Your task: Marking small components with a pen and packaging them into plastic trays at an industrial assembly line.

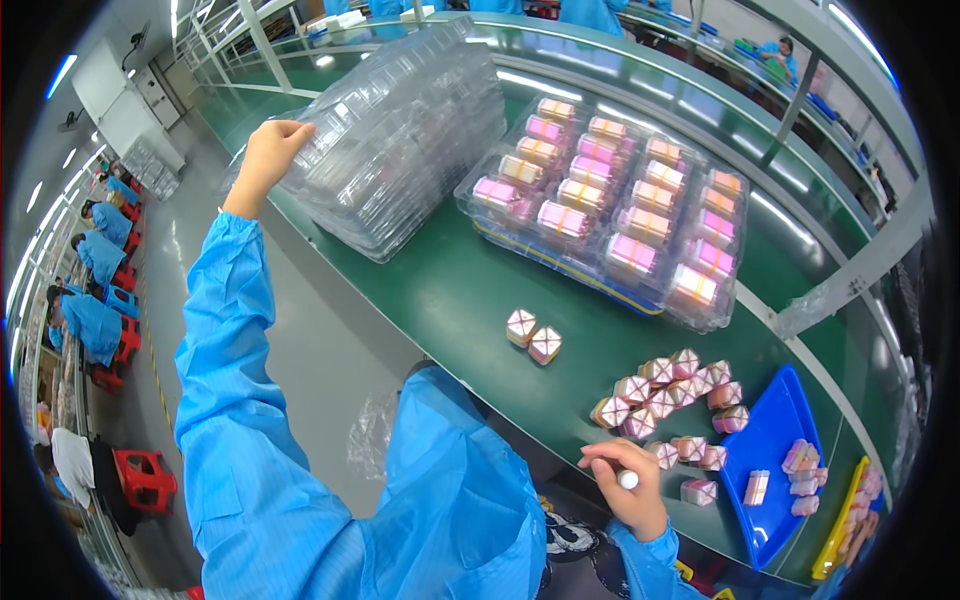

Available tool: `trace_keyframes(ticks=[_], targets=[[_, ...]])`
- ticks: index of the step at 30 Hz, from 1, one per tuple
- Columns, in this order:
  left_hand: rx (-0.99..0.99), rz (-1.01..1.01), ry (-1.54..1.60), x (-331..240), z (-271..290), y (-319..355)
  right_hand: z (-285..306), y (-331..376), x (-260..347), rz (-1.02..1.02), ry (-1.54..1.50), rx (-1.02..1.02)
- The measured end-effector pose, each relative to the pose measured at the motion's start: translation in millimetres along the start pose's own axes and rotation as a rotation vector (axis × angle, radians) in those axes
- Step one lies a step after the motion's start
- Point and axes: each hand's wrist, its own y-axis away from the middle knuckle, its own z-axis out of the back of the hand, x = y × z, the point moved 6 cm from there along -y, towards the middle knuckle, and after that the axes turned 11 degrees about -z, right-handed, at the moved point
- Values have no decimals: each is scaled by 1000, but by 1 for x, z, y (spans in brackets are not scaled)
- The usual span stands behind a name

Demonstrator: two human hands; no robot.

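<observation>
My left hand [268,160] pinches the near left edge of the top clear plastic tray on a tall stack of trays [400,140]. My right hand [632,490], fingers curled, is at the table's near edge with a small white cylindrical piece [627,479] in it; only its rounded end shows. Just beyond that hand lies a cluster of small banded paper bundles [660,403], with cross-shaped lines on their ends. Two more such bundles [533,337] stand together in the middle of the green table.
A clear compartment tray [650,306] filled with rows of pink and cream bundles sits at the back. On the right are a blue bin [745,520] and a yellow tray [832,550], both holding bundles. A metal post [850,285] rises beyond. People sit working at far left.
</observation>
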Motion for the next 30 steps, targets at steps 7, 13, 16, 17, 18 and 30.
trace_keyframes(ticks=[7, 13, 16, 17, 18, 30], targets=[[-155, -119, -125, -33, 10, -10, 2, 1, -2, -8, -1, -30], [-228, -285, -188, -55, 9, -14, 2, 3, -7, -27, -1, -27], [-232, -411, -162, -56, 6, -10, 3, 3, -9, -23, -19, -51], [-211, -366, -163, -52, 11, -11, 3, 2, -8, -20, -2, -40], [-189, -322, -164, -48, 14, -14, 4, 2, -5, -17, 15, -30], [-28, -327, -224, -59, 10, -24, -5, 0, -13, -6, -6, 11]])
